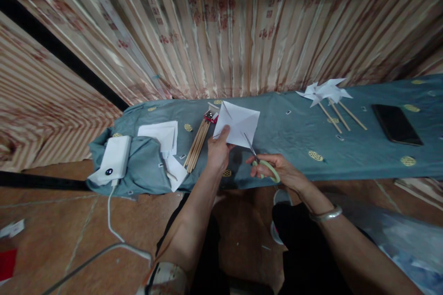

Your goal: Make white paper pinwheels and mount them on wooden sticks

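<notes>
My left hand (218, 150) pinches the lower left corner of a creased white paper square (238, 124) and holds it up over the blue cloth (297, 133). My right hand (277, 170) is closed round the green handles of a pair of scissors (258, 159). The scissor blades point up and left and touch the paper's lower edge. A bundle of thin wooden sticks (198, 144) lies just left of my left hand.
A stack of white paper sheets (161, 134) and a white power bank (114, 159) with a cable lie at the left of the cloth. Paper pinwheels on sticks (327, 94) and a black phone (396, 124) lie at the right. A striped curtain hangs behind.
</notes>
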Demonstrator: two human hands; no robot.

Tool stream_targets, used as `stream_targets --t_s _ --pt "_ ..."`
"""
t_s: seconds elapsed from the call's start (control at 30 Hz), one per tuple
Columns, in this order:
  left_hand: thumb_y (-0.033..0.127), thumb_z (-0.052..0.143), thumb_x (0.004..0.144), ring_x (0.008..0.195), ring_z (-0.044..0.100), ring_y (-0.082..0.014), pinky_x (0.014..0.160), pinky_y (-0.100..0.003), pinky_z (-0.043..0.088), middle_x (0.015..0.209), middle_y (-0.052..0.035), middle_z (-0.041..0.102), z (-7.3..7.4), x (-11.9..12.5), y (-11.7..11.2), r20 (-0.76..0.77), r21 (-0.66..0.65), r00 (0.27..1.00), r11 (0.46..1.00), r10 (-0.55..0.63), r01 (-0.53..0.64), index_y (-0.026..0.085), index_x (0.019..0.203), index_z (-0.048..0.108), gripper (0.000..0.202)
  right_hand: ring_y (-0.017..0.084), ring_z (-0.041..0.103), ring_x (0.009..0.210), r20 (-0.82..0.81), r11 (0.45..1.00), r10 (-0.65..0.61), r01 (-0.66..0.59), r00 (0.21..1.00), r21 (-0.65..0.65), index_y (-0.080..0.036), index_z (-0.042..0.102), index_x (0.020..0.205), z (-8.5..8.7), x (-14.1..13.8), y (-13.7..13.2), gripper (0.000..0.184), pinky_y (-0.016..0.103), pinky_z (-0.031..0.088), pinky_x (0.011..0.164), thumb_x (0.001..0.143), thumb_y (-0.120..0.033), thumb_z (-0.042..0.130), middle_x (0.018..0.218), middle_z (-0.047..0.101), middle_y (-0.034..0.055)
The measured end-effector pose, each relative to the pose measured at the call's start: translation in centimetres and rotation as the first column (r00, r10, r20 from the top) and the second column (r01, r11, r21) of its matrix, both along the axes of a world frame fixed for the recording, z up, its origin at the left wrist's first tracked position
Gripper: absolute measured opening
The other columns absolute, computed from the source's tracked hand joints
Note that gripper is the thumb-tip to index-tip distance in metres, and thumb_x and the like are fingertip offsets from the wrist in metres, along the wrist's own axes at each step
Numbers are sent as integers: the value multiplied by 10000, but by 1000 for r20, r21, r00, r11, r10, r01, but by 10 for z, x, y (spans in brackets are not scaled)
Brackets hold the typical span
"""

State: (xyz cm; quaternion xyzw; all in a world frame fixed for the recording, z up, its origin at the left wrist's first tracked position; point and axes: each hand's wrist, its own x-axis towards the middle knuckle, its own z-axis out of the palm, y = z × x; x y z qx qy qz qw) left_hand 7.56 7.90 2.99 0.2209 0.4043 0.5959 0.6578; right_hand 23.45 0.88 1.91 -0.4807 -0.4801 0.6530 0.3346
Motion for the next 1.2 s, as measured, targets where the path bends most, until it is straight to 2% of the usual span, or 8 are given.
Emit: stream_targets --t_s 0.17,0.37,0.67,0.83,1.03,1.2 --pt "343 845 574 884 698 -245 827 -360 538 789 -65 729 -2 -1 0 19 19 1000 1000 0 0 131 828 675 373 110 562 601 6 1000 -12 13 1000 -16 -154 725 955 1 -1 -1 542 247 454 575 612 -567 795 678 653 21" --pt "322 825 607 888 697 -245 834 -372 539 783 -63 723 -4 -2 0 17 21 1000 1000 1 -1 130 833 670 335 97 551 565 1 998 -38 38 999 -57 -170 736 911 4 -2 -1 526 239 463 555 552 -542 836 632 628 -5" --pt "286 798 647 920 689 -233 866 -358 527 796 -71 723 -1 -2 0 24 -1 1000 1000 4 -4 123 829 669 276 95 560 548 -19 996 -56 54 998 -72 -176 744 899 -1 -3 0 505 245 490 541 546 -524 843 615 602 -21" --pt "301 802 641 841 691 -214 829 -354 536 788 -60 718 -3 -2 0 15 13 1000 1000 -2 2 126 837 674 292 91 564 542 -17 991 -102 100 995 -91 -171 741 847 1 -5 0 521 232 483 523 489 -529 863 608 605 -21" --pt "343 818 617 751 672 -197 759 -343 539 762 -59 710 -7 2 -1 -35 8 999 1000 -14 15 125 821 682 328 103 567 554 3 996 -73 73 997 -50 -177 743 888 6 -4 -1 507 246 491 542 542 -534 840 612 624 -9" --pt "350 818 616 757 668 -197 772 -353 539 789 -71 714 -9 3 -1 -32 1 999 1000 -12 12 114 823 684 342 95 558 517 -14 994 -96 95 995 -56 -180 743 853 2 -4 0 477 244 488 509 527 -511 853 594 615 -18"
